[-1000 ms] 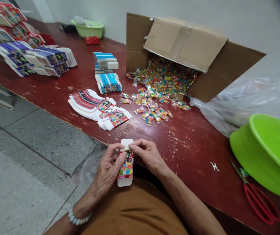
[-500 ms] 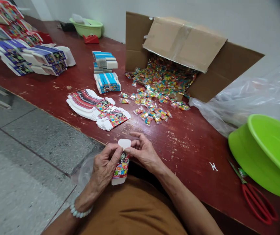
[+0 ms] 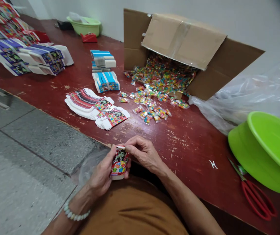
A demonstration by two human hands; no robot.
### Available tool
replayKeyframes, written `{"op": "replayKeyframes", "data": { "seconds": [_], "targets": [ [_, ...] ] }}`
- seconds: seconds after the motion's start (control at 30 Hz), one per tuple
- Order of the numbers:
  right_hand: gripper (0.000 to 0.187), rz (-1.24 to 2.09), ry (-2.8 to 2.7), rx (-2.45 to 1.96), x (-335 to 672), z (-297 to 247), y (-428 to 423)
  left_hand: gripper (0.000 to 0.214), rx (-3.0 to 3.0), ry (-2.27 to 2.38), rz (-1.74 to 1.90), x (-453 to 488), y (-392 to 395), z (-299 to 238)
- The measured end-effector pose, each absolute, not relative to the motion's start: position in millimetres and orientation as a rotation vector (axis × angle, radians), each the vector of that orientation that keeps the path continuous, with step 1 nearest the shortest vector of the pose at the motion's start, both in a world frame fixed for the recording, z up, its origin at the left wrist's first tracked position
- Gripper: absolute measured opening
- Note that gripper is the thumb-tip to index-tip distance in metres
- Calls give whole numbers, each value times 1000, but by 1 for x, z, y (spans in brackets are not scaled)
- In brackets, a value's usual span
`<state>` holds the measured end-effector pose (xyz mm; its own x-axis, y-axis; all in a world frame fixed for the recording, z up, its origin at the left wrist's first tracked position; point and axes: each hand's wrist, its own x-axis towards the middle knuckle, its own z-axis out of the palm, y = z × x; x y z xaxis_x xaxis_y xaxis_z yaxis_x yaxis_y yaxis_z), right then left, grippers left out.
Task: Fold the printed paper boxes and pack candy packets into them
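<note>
Under the carton [image 3: 184,36], a dark red table [image 3: 186,147], scuffed and chipped to paler patches. Behind the carton, a pale wall [image 3: 272,29]; nearer than the carton and to its left, a grey tiled floor [image 3: 29,163]. Out of the carton's open mouth and scattered just in front, wrapped candies [image 3: 151,98]. Left of the carton, blue packs [image 3: 106,81], with red flats [image 3: 81,102] nearer; farther left, purple packs [image 3: 43,56] and a pale tub [image 3: 87,27]. Right of the carton, clear plastic [image 3: 244,98]; nearer, a green basin [image 3: 242,147], with scissors [image 3: 258,200] just beside.

In front of the carton, well apart from it: the box [image 3: 120,163], tilted, printed face up. Around its left side, the left hand [image 3: 103,176], closed on it, fingertips showing past the right edge. At its top end, the right hand [image 3: 144,155], thumb and forefinger pinched narrow, other fingers curled. Both forearms angled inward, beads [image 3: 76,216] round the left wrist.
</note>
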<state>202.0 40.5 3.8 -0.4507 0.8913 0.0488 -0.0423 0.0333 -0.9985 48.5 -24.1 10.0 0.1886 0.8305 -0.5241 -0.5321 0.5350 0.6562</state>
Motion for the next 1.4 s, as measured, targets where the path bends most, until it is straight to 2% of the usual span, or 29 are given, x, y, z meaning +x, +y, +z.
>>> {"op": "replayKeyframes", "data": {
  "seconds": [0.1,0.3,0.37,0.53,0.87,1.03,1.17,1.27,1.4],
  "targets": [
    [33,1787,-1359,-904,201,5,40,60,396,1014,1081,52,-23,8],
    [29,1864,-1238,-967,194,5,41,63,469,1015,1071,52,-25,5],
    [27,1851,-1246,-1006,194,5,43,64,466,1032,1051,51,-24,4],
    [18,1567,-1526,-1056,197,12,49,67,514,1056,988,48,-23,0],
    [26,1775,-1412,-1040,197,5,49,60,651,1075,963,43,-25,-7],
    [26,1770,-1449,-834,199,3,46,64,573,1033,987,44,-24,-9],
    [20,1437,-1710,-710,203,2,42,80,556,1046,1012,49,-24,-11],
    [15,1024,-1969,-746,206,3,42,78,603,1061,1016,51,-22,-18],
    [5,943,-2050,-750,209,8,47,70,678,1050,1045,47,-18,-24]
  ]
}}
